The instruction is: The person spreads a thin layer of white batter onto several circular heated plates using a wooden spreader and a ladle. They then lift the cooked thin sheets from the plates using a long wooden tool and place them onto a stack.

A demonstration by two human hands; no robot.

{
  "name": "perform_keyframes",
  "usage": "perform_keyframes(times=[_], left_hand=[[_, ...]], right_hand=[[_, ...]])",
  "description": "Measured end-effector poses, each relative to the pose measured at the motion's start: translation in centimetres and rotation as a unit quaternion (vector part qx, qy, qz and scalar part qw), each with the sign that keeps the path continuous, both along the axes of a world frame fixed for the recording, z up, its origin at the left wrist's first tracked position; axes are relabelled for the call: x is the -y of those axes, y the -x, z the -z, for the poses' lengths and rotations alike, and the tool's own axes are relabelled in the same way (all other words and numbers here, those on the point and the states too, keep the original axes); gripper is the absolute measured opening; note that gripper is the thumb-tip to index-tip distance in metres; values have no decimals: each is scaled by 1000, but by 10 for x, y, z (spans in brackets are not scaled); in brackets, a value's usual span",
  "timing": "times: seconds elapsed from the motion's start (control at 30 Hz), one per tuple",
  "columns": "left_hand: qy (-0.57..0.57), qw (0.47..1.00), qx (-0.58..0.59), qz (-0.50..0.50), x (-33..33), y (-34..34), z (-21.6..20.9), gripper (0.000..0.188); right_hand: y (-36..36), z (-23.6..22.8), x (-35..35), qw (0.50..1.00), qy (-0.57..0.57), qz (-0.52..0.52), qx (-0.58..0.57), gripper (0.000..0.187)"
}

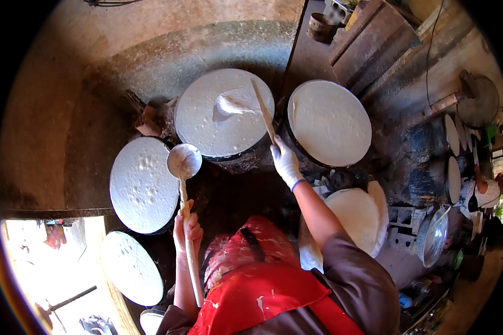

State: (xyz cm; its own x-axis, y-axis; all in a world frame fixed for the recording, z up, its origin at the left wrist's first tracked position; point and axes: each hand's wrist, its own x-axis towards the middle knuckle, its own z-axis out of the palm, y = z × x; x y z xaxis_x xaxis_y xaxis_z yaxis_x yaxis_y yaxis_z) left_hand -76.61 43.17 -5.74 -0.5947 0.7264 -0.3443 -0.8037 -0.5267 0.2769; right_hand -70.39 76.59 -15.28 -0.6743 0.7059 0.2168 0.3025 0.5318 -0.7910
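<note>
While the ladle (191,258) extends ahead of and behind the bare left hand (188,229), whose fingers curl around its pale handle, the gloved right hand (286,164) grips a wooden stick's (265,113) near end, the rest reaching over a white-topped round griddle (207,128).

No words, labels, numbers or signs can be read around you, from the red apron (262,293) at your six o'clock to the wall (173,28) at eleven and the shiny bowl (433,237) at four.
</note>
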Motion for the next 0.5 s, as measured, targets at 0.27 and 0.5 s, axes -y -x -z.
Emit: perform_keyframes(times=[0.27,0.5], left_hand=[[-1,1000,12,-4,-11,-1,0,43],[-14,1000,-5,6,-43,12,1,44]], right_hand=[[1,9,19,995,2,-95,-33,34],[44,-9,-73,965,86,-233,83,31]])
